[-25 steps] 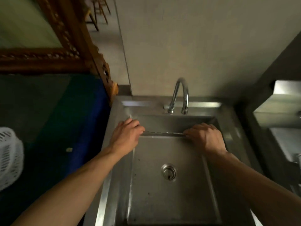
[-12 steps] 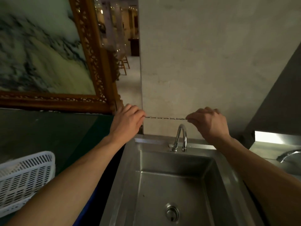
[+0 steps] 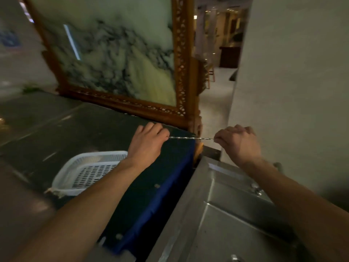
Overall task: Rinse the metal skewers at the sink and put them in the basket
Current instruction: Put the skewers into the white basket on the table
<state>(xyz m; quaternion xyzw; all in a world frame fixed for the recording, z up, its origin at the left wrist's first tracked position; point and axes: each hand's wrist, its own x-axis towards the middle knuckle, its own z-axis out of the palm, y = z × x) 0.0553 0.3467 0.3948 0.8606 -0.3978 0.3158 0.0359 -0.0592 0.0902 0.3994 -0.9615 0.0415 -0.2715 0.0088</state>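
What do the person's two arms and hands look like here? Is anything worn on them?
Both forearms are bare up to the frame edge, with no sleeves in view. The left hand and the right hand wear no gloves. No watch, bracelet or ring shows on either wrist or on the fingers, though the picture is dim and somewhat blurred.

Two bare hands up: the left hand point(image 3: 146, 143) and the right hand point(image 3: 238, 143). One thin twisted metal skewer point(image 3: 190, 138) stretches between them (just one visible, no bundle). One white perforated plastic basket point(image 3: 90, 172) on the dark counter. One stainless steel sink point(image 3: 211, 224). One carved gold-brown framed painting point(image 3: 120, 59) behind.
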